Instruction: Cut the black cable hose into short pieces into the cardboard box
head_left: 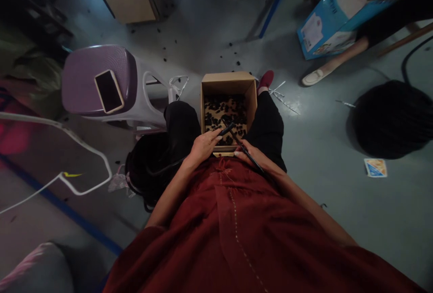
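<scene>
Grey concrete floor (324,203), dark crumbs (203,45) scattered toward 12 o'clock. Person seated, red top (230,230), black trousers (269,130). Purple-topped plastic stool (98,81) at 10 o'clock, phone (108,91) lying on it. Blue printed carton (338,22) at 1 o'clock, black fibrous heap (392,119) at 3. Cardboard box (228,85) sits between the knees, dark chunks (225,112) on its base, just past the fingertips at 12 o'clock. Left hand (203,146) released, fingers extended beside the thin black rod (243,146). Right hand (253,160) clenched on that rod, tip over the box. Exact tool type unclear.
</scene>
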`<action>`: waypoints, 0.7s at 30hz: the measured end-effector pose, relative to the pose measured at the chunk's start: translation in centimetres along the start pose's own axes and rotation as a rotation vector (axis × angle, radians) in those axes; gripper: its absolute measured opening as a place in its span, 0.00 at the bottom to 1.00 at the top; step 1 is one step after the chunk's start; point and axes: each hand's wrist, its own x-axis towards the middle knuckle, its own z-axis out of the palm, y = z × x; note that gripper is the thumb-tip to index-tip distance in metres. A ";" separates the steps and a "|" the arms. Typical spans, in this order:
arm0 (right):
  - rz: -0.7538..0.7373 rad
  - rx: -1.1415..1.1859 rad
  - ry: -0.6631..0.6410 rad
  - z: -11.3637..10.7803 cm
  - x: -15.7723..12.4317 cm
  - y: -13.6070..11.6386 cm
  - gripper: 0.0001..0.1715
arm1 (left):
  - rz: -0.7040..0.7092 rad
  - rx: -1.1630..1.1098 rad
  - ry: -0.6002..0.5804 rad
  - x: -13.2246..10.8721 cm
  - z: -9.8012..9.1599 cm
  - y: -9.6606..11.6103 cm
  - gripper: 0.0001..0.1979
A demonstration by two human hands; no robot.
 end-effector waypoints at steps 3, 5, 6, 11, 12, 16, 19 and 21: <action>0.009 -0.024 0.022 -0.1 -0.1 -0.3 0.28 | 0.027 0.056 -0.031 0.2 -0.1 -0.1 0.18; 0.007 -0.045 0.055 -0.1 -0.1 -0.6 0.26 | 0.029 0.069 -0.041 0.3 -0.1 0.0 0.18; 0.005 -0.057 0.067 -0.1 -0.1 -0.8 0.24 | 0.029 0.071 -0.047 0.4 -0.1 0.0 0.18; 0.004 -0.123 0.085 0.1 -0.1 -0.8 0.18 | 0.018 0.070 -0.054 0.5 0.1 0.0 0.18; 0.004 -0.133 0.091 0.2 -0.1 -0.7 0.17 | 0.016 0.064 -0.052 0.5 0.2 -0.1 0.19; 0.002 -0.168 0.102 0.4 0.2 0.2 0.15 | 0.015 0.042 -0.046 0.6 0.7 -0.6 0.18; 0.014 -0.188 0.109 0.5 0.3 0.8 0.14 | 0.020 0.020 -0.043 0.9 1.1 -1.0 0.19; 0.021 -0.199 0.111 0.6 0.4 1.0 0.14 | 0.021 0.003 -0.042 1.0 1.3 -1.2 0.19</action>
